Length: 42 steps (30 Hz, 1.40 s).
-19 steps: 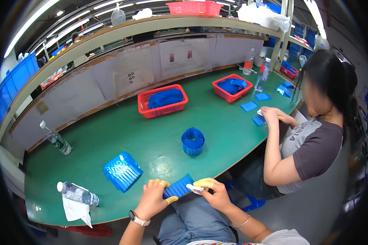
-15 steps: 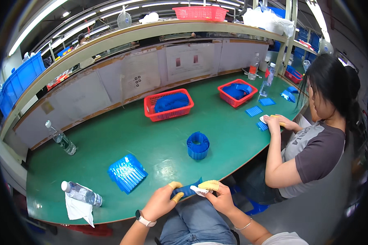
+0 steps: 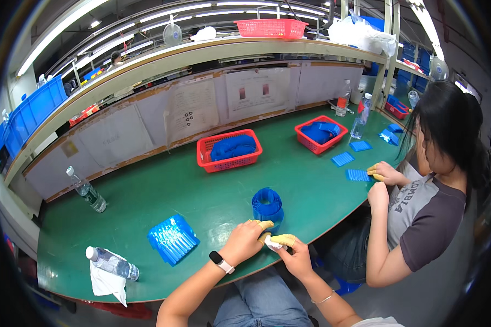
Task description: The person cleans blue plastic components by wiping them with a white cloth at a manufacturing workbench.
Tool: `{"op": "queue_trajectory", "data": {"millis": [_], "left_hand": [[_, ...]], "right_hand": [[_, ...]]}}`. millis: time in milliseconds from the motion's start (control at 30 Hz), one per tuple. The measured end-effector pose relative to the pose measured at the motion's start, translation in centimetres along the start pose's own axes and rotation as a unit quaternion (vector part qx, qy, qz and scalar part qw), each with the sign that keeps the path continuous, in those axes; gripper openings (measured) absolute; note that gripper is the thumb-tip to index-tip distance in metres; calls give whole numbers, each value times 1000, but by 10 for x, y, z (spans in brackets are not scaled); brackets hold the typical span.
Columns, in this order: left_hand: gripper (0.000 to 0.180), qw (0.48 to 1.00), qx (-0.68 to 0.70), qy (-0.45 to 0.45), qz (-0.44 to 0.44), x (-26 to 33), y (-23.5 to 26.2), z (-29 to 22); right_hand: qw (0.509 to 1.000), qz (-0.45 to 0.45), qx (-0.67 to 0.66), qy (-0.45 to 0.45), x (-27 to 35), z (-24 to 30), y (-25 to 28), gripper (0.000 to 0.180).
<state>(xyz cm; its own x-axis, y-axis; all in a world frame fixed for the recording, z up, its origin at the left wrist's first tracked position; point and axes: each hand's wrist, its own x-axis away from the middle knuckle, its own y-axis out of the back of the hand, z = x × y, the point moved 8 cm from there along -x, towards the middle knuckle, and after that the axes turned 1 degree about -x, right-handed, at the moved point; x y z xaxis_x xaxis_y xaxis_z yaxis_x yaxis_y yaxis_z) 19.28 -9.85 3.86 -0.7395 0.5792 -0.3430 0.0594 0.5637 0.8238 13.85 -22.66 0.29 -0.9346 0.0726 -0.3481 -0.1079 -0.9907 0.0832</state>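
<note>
My left hand, with yellow finger covers, reaches to the near side of an upright ring of blue plastic strips. Its thumb and fingers curl in at the ring's base, and what they pinch is hidden. Close beside it, my right hand, also in yellow finger covers, grips a folded white cloth near the table's front edge. Left of my hands lies a flat stack of glossy blue strips on the green table.
Two red baskets, one nearer the middle and one to its right, hold blue pieces. Bottles stand at left and far right; another bottle lies on white cloth. A co-worker handles blue sheets at right.
Both my hands have moved forward from above my lap to the blue ring. The blue strip they held is no longer distinctly visible. The co-worker's hands have shifted apart.
</note>
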Motion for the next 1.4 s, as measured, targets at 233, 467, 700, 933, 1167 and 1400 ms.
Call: {"op": "queue_trajectory", "data": {"millis": [233, 467, 700, 933, 1167, 1400], "left_hand": [[45, 978, -132, -54, -154, -1, 35, -2], [71, 967, -126, -49, -217, -9, 29, 7], [85, 972, -70, 33, -220, 6, 39, 30], [62, 962, -148, 109, -200, 108, 93, 37], [76, 919, -229, 303, -100, 205, 58, 56], [79, 958, -222, 180, -26, 141, 3, -10]], "right_hand": [[999, 25, 12, 23, -20, -3, -14, 21], [998, 28, -56, -23, -34, -23, -19, 19], [989, 37, -126, -66, -44, -32, -25, 19], [995, 14, -85, -56, -44, -34, -20, 19], [1000, 12, -1, 21, -39, -11, -26, 22], [987, 72, 63, 127, -18, 37, -47, 24]]}}
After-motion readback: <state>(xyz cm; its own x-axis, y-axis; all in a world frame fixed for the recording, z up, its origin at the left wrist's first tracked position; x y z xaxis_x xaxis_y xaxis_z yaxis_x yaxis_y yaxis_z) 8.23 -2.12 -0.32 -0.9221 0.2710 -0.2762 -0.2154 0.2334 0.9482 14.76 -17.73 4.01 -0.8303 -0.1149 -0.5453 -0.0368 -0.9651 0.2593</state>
